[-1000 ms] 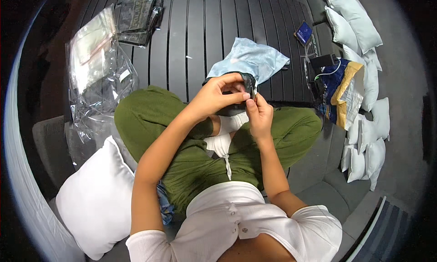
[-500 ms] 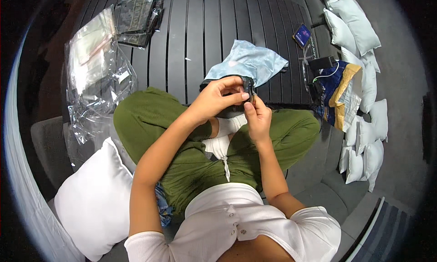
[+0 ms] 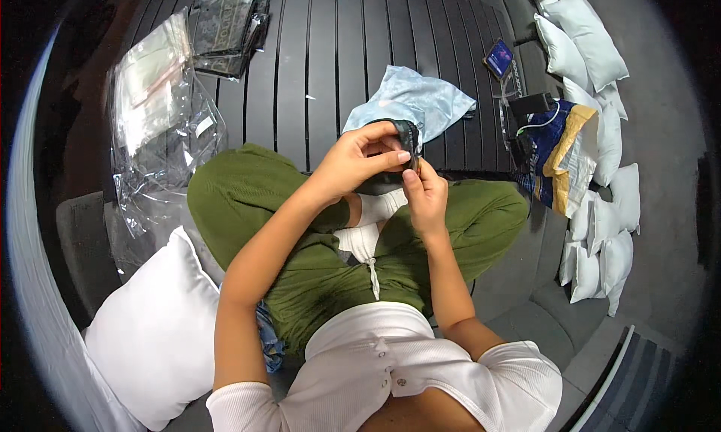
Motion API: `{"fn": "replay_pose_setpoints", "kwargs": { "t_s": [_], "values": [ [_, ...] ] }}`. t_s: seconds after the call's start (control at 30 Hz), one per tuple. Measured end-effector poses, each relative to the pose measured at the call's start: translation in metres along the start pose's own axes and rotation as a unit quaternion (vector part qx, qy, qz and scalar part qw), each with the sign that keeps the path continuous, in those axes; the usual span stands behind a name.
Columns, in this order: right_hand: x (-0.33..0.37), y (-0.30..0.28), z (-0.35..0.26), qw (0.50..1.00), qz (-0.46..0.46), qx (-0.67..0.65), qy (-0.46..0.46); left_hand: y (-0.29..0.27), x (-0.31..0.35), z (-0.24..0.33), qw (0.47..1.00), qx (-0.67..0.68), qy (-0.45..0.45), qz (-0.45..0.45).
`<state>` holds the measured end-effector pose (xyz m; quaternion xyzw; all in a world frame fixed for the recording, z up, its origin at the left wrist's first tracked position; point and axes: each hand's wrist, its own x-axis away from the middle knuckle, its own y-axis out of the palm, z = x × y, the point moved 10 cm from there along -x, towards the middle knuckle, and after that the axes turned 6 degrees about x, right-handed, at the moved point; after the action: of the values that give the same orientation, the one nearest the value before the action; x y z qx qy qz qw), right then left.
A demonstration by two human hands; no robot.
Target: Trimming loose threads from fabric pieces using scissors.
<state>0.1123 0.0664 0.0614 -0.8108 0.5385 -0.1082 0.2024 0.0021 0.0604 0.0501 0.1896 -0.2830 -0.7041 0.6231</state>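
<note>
My left hand (image 3: 360,160) is closed, with thumb and fingers pinching a dark fabric band (image 3: 408,135) draped over its fingertips. Just below and to the right, my right hand (image 3: 426,195) pinches the lower end of the same band between thumb and fingers. Beyond the hands, a light-blue mottled cloth (image 3: 420,98) spreads on the slatted table. It seems joined to the band, but the fingers hide where they meet. More dark material hangs under my left hand, mostly hidden. Both hands are above my crossed legs.
Clear plastic bags (image 3: 154,94) lie at the left, with dark packaged items (image 3: 225,27) behind them. A phone (image 3: 499,59), a black box-shaped device (image 3: 530,104) with a white cable and a blue-and-gold bag (image 3: 574,150) are on the right. A white pillow (image 3: 161,334) rests at my left side.
The dark band has shifted and now curves higher over my left fingertips; its dark edge left of that hand no longer shows. Both hands stay in almost the same place.
</note>
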Motion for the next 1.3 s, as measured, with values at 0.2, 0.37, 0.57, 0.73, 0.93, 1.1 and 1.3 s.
{"fn": "replay_pose_setpoints", "kwargs": {
  "t_s": [0.2, 0.37, 0.57, 0.73, 0.93, 1.1, 1.3],
  "values": [
    [-0.0003, -0.0004, -0.0025, 1.000, -0.002, -0.002, -0.002, -0.0021, 0.0009, -0.0027, 1.000, -0.029, -0.002, 0.012],
    [-0.0020, 0.0012, -0.0020, 1.000, 0.001, 0.001, 0.017, -0.0016, 0.0007, -0.0010, 1.000, -0.003, 0.006, 0.005],
    [-0.0001, 0.0004, -0.0033, 1.000, 0.002, -0.005, 0.000, -0.0006, 0.0027, 0.0007, 1.000, -0.011, -0.005, 0.011],
    [-0.0001, 0.0001, 0.0012, 1.000, 0.004, -0.002, 0.003, -0.0008, 0.0021, 0.0005, 1.000, -0.022, -0.012, 0.006],
    [0.0003, -0.0015, -0.0012, 1.000, 0.012, 0.001, 0.004, -0.0020, 0.0011, -0.0014, 1.000, 0.006, 0.000, 0.001],
    [0.0020, -0.0021, 0.0021, 1.000, 0.010, -0.007, 0.014, -0.0011, 0.0018, 0.0016, 1.000, -0.025, -0.001, 0.005],
    [0.0014, -0.0031, 0.0001, 1.000, 0.012, 0.000, 0.008, 0.0018, 0.0018, 0.0028, 1.000, -0.020, 0.007, -0.003]
  ]
}}
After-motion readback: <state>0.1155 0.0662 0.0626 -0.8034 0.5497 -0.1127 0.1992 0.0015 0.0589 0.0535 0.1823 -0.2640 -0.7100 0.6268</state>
